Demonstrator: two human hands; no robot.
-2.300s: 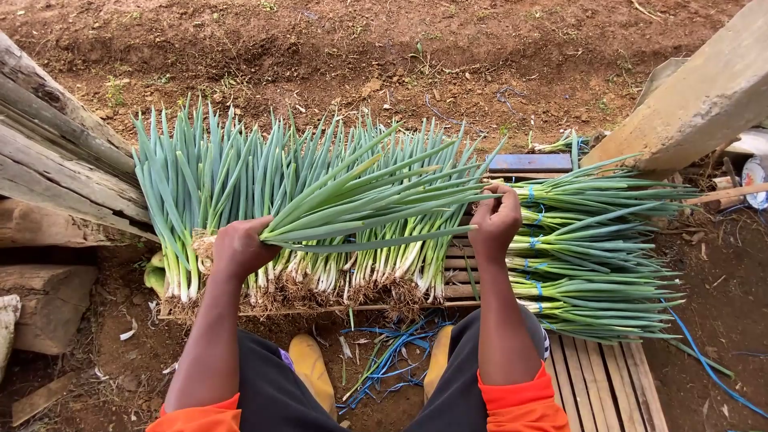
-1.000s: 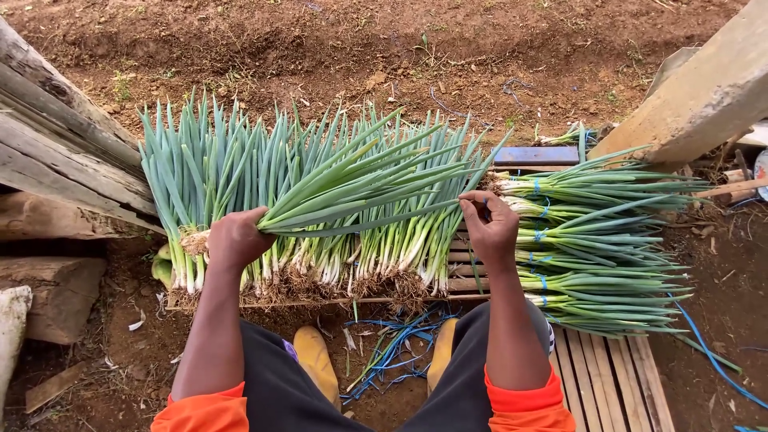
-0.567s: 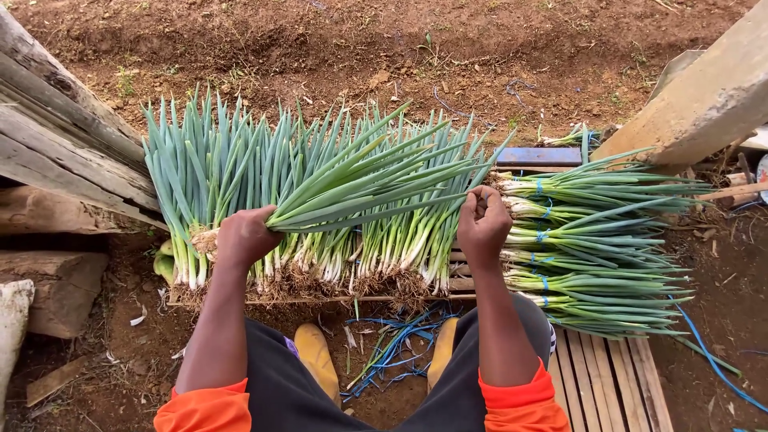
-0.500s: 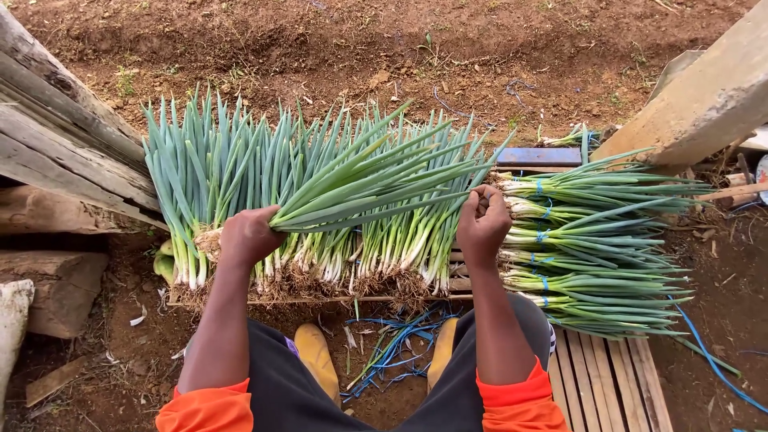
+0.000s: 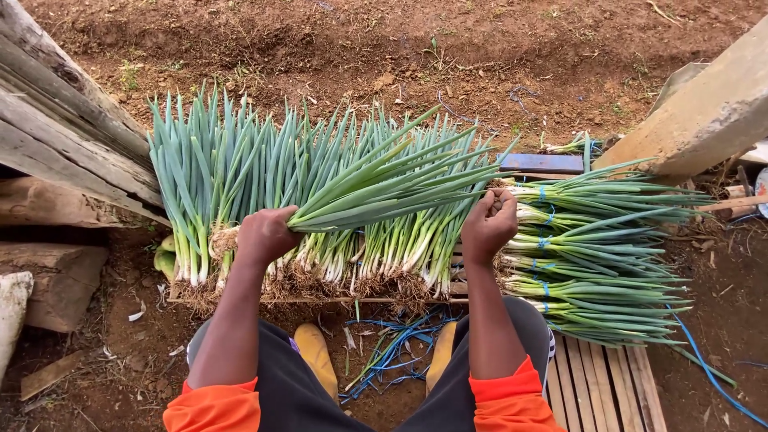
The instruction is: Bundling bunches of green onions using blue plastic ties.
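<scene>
- Bundling step in hand, by my read: the left hand (image 5: pixel 266 236) is closed around the root end of a loose bunch of green onions (image 5: pixel 392 184), grip clamped tight on the white stalks, leaves fanning off to the right.
- Right hand (image 5: pixel 490 226) holds the leafy end of that same bunch, fingers curled shut around the tips, so the bunch hangs level between both fists.
- Held bunch sits in the air just above the row of loose onions (image 5: pixel 240 176) standing along the front edge of the wooden pallet (image 5: pixel 608 392), roots toward the person.
- Off to the right, on the pallet's right side, lies the stack of tied bundles (image 5: pixel 600 248), each cinched with blue string, leaves pointing right.
- Spare blue ties (image 5: pixel 392 352) lie tangled on the dirt between the person's yellow boots (image 5: pixel 316 356).
- Next move, I reckon, calls for evening up the stalks and freeing one hand for a tie, while the other keeps the roots squeezed so nothing slides loose.
- Risk as I judge it: a slack squeeze lets the slim stalks slip out.
</scene>
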